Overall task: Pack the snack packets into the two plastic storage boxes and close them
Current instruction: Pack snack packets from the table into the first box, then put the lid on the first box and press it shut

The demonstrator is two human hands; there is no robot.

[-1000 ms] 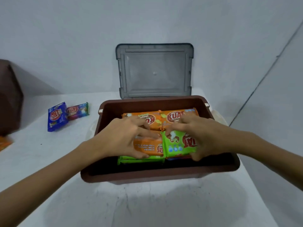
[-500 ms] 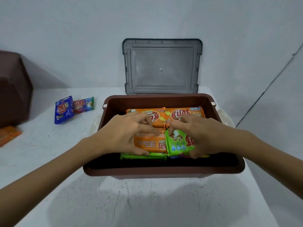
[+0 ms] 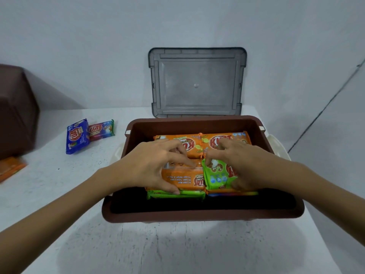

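While open on the white tabletop [image 3: 177,250], looking pretty stuffed: brown plastic box [image 3: 201,216] with flat, glossy snack packets [image 3: 225,143] stacked inside. Got the left hand [image 3: 150,165] in the box, fingers [image 3: 183,158] curled round an orange packet [image 3: 185,178]. Same deal for the right hand [image 3: 243,161], gripping a green packet [image 3: 217,175] just beside. Smoky clear lid [image 3: 197,84] leaning upright behind the box. Blue packet [image 3: 77,136] and red packet [image 3: 101,129] lying left of the box, side by side.

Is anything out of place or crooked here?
Nothing is spilled or damaged. A blue packet and a red packet lie loose left of the brown box. The green packet in the right hand looks tilted beside the left hand's orange packet.
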